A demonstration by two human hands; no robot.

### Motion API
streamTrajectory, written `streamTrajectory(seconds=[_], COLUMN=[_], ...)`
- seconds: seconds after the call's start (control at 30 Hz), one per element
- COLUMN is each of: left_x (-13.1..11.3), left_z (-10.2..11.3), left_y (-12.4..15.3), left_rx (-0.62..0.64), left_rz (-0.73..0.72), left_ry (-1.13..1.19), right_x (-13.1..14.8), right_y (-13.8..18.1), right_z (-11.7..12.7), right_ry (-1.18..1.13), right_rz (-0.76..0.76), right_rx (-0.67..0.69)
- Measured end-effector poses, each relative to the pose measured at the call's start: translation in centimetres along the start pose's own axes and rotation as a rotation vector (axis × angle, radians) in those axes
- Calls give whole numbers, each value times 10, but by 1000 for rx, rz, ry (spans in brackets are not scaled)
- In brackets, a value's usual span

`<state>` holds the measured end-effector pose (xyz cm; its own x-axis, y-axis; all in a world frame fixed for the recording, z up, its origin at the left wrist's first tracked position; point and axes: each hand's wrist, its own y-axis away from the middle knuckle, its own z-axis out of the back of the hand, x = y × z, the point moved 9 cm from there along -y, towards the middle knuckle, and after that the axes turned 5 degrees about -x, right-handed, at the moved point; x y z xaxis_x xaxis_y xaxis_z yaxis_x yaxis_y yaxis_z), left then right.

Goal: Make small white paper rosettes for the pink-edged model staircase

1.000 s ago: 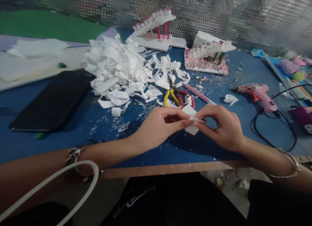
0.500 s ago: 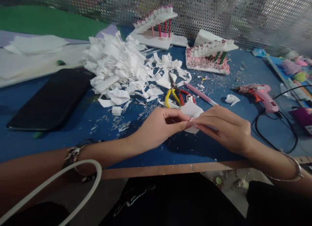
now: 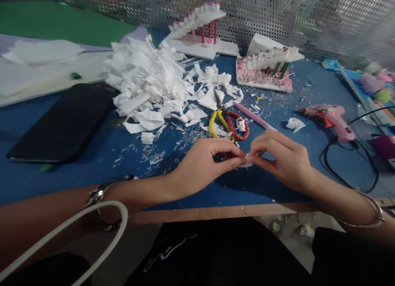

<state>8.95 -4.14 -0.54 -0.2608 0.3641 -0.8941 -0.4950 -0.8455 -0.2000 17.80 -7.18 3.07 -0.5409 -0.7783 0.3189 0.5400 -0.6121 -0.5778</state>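
Between my two hands is a small piece of white paper (image 3: pixel 247 164), mostly covered by the fingertips. My left hand (image 3: pixel 205 164) pinches it from the left with thumb and forefinger. From the right, my right hand (image 3: pixel 284 158) pinches the same piece, its fingertips almost touching the left ones. Scissors (image 3: pixel 226 119) with one yellow and one red handle lie just beyond the hands, blades pointing away. A pink pen-like stick (image 3: pixel 253 115) rests beside them, its near end by my right hand. Farther left rises a big pile of torn white paper (image 3: pixel 151 80).
A black phone-like slab (image 3: pixel 61 123) lies at left. At right are a pink glue gun (image 3: pixel 335 117) and its black cable (image 3: pixel 325 162). Two small staircase models, one on red posts (image 3: pixel 197 20) and one on green posts (image 3: pixel 268 68), stand before a perforated metal screen (image 3: pixel 265 14).
The white paper, earlier a spread square standing above the fingertips, now shows only as a small bit between them. The scissor handles are more fully visible. My right-hand fingers are more bent.
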Motion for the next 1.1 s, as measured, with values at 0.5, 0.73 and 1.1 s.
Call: streamTrajectory(seconds=[0.5,0.73,1.1], left_x=[-7,-9,0], left_z=[5,8,3], left_y=[0,3,2], left_rx=[-27,-32,-12], left_rz=[-59,-121,6], left_ry=[3,9,284], right_x=[-20,-27,-22], right_y=[-2,3,5], right_z=[0,-9,-12], right_ry=[-278,-478,-662], right_rz=[-303,-459,-452], right_rx=[22,46,-6])
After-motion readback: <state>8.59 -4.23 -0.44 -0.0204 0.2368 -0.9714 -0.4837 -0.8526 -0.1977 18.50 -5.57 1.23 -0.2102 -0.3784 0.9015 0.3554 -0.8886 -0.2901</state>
